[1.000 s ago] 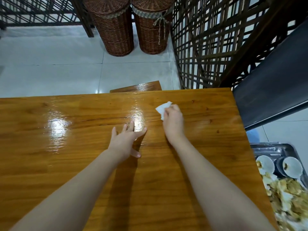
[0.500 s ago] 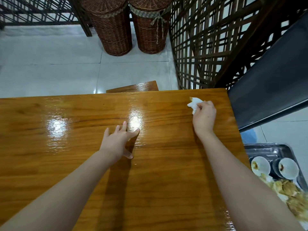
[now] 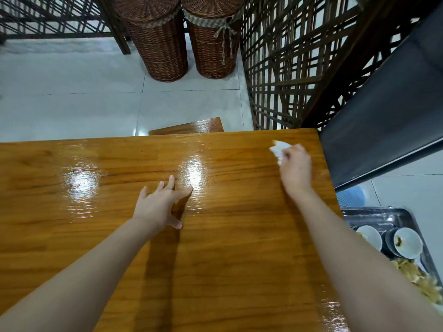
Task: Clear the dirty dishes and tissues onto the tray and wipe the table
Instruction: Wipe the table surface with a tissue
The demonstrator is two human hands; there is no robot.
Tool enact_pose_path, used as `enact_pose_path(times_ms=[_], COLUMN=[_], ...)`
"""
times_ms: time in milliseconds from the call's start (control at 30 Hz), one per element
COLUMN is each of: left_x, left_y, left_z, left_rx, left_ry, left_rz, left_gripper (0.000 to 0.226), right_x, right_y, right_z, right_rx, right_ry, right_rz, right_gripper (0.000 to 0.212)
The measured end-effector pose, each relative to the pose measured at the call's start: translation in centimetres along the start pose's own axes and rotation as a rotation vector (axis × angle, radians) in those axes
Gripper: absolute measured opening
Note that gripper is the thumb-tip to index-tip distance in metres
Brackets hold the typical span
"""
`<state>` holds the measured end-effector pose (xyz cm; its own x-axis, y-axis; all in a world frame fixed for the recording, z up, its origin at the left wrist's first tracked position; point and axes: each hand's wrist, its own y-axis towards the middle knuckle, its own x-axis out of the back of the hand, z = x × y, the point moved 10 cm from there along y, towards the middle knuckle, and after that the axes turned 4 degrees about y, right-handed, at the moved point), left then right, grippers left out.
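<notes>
moved rightward, right hand (image 3: pixel 296 168) grips white tissue (image 3: pixel 279 149) near counter's (image 3: pixel 239 236) far right corner; left hand (image 3: pixel 160 204) stays flat, fingers spread.

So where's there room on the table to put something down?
The table is bare left of the left hand and between the forearms. The far right corner is busy: the right hand holds the tissue there. The tray is crowded with bowls.

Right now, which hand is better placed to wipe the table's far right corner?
Right. The right hand grips the white tissue on the table, close to that corner. The left hand rests with fingers spread mid-table, holding nothing.
</notes>
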<state>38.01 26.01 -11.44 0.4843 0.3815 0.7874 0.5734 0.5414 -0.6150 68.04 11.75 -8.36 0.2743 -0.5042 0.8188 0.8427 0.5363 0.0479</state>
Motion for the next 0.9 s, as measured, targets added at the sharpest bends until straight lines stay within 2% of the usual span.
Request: enact_pose_path(times_ms=[100, 167, 267, 367, 433, 533, 733, 833, 900], left_x=[0.3, 0.7, 1.4, 2.9, 3.5, 2.3, 0.4, 0.7, 0.7], left_y=[0.0, 0.0, -0.3, -0.5, -0.3, 0.3, 1.3, 1.4, 1.4], left_z=[-0.3, -0.7, -1.5, -3.7, -6.4, -9.1, -8.9, -9.3, -9.3], left_rx=[0.001, 0.004, 0.0, -0.052, -0.103, -0.141, -0.133, -0.129, -0.131], left_ry=[0.032, 0.067, 0.123, 0.117, 0.065, 0.082, 0.125, 0.136, 0.146], left_rz=[0.005, 0.018, 0.046, -0.026, -0.059, -0.014, 0.024, 0.038, 0.044], left_gripper=[0.102, 0.102, 0.094, 0.09, 0.092, 0.098, 0.104, 0.104, 0.104], right_x=[2.7, 1.9, -2.4, -6.6, -7.2, -5.9, 2.6, 2.1, -0.1], right_y=[1.0, 0.8, -1.3, -4.1, -4.6, -3.8, -0.6, -0.5, -1.3], right_z=[-3.4, -2.5, 2.4, 6.7, 7.4, 6.1, -4.4, -3.6, -1.0], right_rx=[-0.122, -0.153, -0.045, 0.097, 0.158, 0.199, -0.109, -0.162, -0.113], right_ry=[-0.008, 0.006, 0.048, 0.072, 0.063, -0.005, -0.016, -0.003, 0.024], right_rz=[-0.089, -0.097, 0.011, 0.136, 0.17, 0.216, -0.063, -0.101, -0.061], right_gripper=[0.027, 0.026, 0.025, 0.032, 0.037, 0.031, 0.027, 0.025, 0.025])
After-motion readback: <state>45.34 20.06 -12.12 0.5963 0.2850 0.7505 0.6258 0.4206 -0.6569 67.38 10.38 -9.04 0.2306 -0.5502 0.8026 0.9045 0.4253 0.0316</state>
